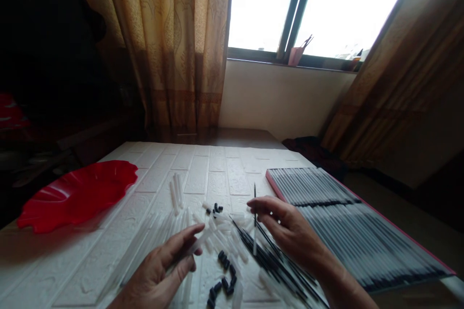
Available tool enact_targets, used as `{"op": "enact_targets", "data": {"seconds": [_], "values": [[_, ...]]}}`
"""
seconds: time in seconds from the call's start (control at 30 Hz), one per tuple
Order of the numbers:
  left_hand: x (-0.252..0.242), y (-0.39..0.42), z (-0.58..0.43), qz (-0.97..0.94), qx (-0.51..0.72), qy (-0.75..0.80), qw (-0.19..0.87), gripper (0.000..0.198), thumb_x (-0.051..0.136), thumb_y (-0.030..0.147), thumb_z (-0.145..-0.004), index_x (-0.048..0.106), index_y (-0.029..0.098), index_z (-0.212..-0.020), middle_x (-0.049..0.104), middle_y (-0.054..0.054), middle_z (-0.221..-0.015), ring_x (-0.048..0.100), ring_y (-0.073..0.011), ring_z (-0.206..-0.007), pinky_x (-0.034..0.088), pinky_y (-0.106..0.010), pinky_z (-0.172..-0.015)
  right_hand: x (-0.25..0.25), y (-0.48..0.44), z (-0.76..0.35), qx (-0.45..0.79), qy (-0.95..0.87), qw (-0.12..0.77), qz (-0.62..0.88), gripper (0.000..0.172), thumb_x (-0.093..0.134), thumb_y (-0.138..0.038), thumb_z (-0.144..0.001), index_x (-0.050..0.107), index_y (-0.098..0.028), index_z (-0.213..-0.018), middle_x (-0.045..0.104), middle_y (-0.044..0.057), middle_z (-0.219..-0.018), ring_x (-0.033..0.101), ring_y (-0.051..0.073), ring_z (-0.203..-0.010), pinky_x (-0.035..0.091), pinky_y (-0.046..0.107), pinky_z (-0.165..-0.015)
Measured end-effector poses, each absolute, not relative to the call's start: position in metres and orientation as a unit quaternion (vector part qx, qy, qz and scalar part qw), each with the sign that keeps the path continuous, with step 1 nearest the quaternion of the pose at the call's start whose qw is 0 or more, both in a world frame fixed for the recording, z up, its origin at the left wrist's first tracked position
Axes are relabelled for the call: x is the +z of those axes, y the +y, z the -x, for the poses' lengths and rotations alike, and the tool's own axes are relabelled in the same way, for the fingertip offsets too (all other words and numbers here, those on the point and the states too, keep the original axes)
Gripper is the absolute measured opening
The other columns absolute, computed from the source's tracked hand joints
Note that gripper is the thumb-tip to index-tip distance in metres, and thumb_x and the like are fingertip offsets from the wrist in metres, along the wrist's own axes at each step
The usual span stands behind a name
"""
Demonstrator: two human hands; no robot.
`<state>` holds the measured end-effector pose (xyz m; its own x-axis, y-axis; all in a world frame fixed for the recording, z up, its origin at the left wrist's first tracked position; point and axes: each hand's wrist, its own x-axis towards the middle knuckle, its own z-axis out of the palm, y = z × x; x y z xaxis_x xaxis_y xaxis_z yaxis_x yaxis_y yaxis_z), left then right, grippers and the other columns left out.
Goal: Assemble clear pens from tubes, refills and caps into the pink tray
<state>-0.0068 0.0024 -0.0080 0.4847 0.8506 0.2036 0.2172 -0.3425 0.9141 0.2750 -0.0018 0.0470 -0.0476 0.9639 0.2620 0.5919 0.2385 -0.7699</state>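
My left hand (163, 270) is closed on a translucent whitish tube (200, 242), pinched between thumb and fingers and pointing up to the right. In my right hand (281, 219) a thin dark rod (254, 217) stands nearly upright, its pointed tip up and its lower end pale. Below that hand lies a pile of slender black rods (266, 260). Short clear tubes (224, 241) and small black plugs (225, 260) are scattered between the hands. Longer clear tubes (145, 236) lie beside my left hand, blurred in part.
A red scalloped tray (81, 193) sits at the table's left. On the right, a shallow red-edged box (267, 176) holds two rows of filled tubes. The table (195, 174) has a white brick-pattern cover. Curtains and a window are behind it.
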Motion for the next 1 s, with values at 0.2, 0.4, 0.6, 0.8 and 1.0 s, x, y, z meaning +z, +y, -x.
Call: {"op": "enact_targets", "data": {"seconds": [0.2, 0.4, 0.6, 0.8, 1.0], "values": [[0.012, -0.004, 0.003, -0.767, 0.286, 0.432, 0.378, 0.019, 0.051, 0.037, -0.093, 0.062, 0.023, -0.085, 0.06, 0.004, -0.07, 0.062, -0.0154, -0.064, 0.051, -0.02, -0.059, 0.045, -0.008, -0.25, 0.386, -0.602, 0.541, 0.442, 0.014, 0.065, -0.032, -0.087, 0.068, -0.02, -0.094, 0.069, 0.002, -0.074, 0.064, 0.014, -0.066, 0.05, 0.023, -0.059], [0.018, -0.012, -0.002, -0.803, 0.276, 0.432, 0.304, 0.017, 0.044, 0.025, -0.088, 0.058, 0.023, -0.077, 0.063, 0.003, -0.072, 0.062, -0.0157, -0.068, 0.045, -0.022, -0.064, 0.044, -0.022, -0.233, 0.516, -0.523, 0.593, 0.33, 0.028, 0.065, -0.048, -0.093, 0.074, -0.021, -0.092, 0.065, -0.001, -0.063, 0.053, 0.006, -0.049, 0.036, 0.016, -0.045], [0.013, -0.011, -0.003, -0.824, 0.256, 0.421, 0.28, 0.021, 0.04, 0.024, -0.09, 0.056, 0.023, -0.076, 0.06, 0.004, -0.068, 0.059, -0.0147, -0.063, 0.041, -0.022, -0.059, 0.052, -0.036, -0.229, 0.556, -0.531, 0.544, 0.335, 0.025, 0.066, -0.046, -0.093, 0.075, -0.022, -0.092, 0.066, -0.001, -0.063, 0.056, 0.008, -0.056, 0.045, 0.019, -0.056], [0.005, -0.009, 0.0, -0.85, 0.276, 0.377, 0.244, 0.016, 0.042, 0.019, -0.088, 0.054, 0.024, -0.078, 0.058, 0.005, -0.067, 0.058, -0.0137, -0.06, 0.038, -0.022, -0.055, 0.046, -0.036, -0.229, 0.498, -0.625, 0.489, 0.35, 0.028, 0.056, -0.044, -0.098, 0.072, -0.021, -0.098, 0.067, 0.001, -0.069, 0.059, 0.011, -0.059, 0.05, 0.023, -0.058], [0.013, -0.013, 0.0, -0.854, 0.248, 0.386, 0.245, 0.014, 0.044, 0.017, -0.089, 0.054, 0.024, -0.082, 0.06, 0.004, -0.07, 0.06, -0.014, -0.062, 0.039, -0.022, -0.057, 0.042, -0.028, -0.218, 0.316, -0.751, 0.48, 0.324, 0.025, 0.055, -0.038, -0.098, 0.076, -0.023, -0.096, 0.068, 0.001, -0.062, 0.06, 0.014, -0.055, 0.049, 0.025, -0.055]]}}
